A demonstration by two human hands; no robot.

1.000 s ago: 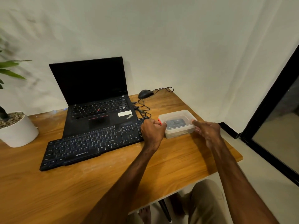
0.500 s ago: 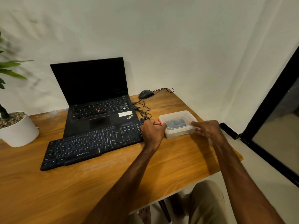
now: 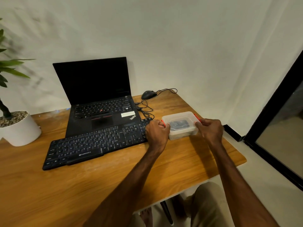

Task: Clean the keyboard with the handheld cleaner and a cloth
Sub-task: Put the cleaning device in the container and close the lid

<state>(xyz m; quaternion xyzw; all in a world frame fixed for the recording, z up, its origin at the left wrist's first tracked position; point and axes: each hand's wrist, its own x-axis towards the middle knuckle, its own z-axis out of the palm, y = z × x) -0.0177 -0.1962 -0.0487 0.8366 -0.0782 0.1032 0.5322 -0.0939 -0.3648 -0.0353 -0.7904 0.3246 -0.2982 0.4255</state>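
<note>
Now that my right grip [image 3: 210,131] has curled onto the right clip [image 3: 197,117] of the clear box [image 3: 180,116], with my left grip [image 3: 157,133] clenched on the opposite clip, I judge the lid ready to unlatch.

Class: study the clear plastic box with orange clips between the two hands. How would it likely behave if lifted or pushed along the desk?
The plastic box looks thin-walled and holds a small dark item, so probably light. Its low, flat shape suggests it slides on the smooth desk rather than tipping. The item may shift inside.
</note>
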